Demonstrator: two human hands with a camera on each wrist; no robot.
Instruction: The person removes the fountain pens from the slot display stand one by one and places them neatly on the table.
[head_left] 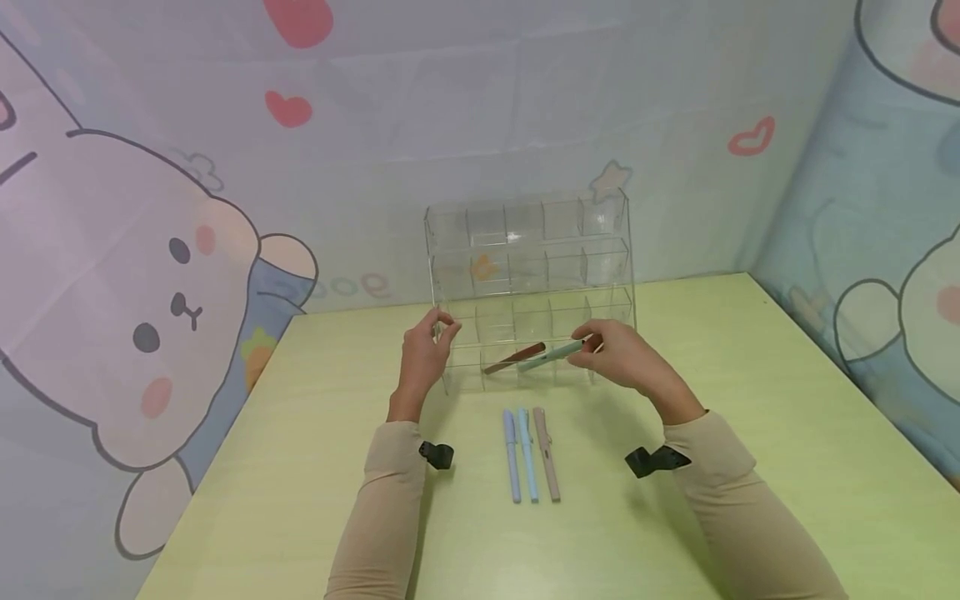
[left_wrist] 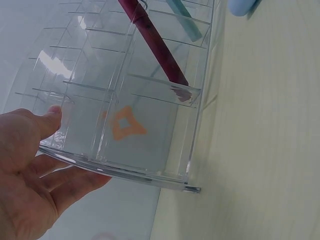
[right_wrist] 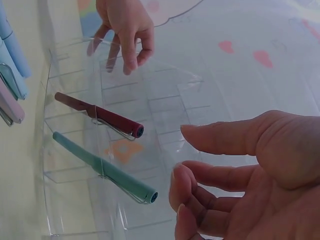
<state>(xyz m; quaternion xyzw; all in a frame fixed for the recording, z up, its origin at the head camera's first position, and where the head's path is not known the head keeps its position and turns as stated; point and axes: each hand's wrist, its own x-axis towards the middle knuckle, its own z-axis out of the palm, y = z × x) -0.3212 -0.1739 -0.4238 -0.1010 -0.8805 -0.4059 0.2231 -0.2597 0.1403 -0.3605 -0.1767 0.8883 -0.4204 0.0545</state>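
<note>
A clear acrylic tiered rack (head_left: 532, 294) stands on the table, divided into small compartments. My left hand (head_left: 423, 354) holds its left side panel, the thumb (left_wrist: 52, 120) on the inner side and the fingers behind. Two capped pens lean in separate compartments of the lowest tier: a dark red pen (right_wrist: 107, 119) and a green pen (right_wrist: 112, 175). Close to the green pen's clip end is my right hand (head_left: 622, 354). In the right wrist view a gap shows between its thumb and bent fingers, with nothing held, and it stands apart from the pen.
In front of the rack lie a lavender pen (head_left: 512, 454), a light blue pen (head_left: 528, 454) and a brownish-pink pen (head_left: 547, 454), side by side on the pale yellow table (head_left: 285, 500). A cartoon-printed cloth (head_left: 360, 167) hangs behind the rack.
</note>
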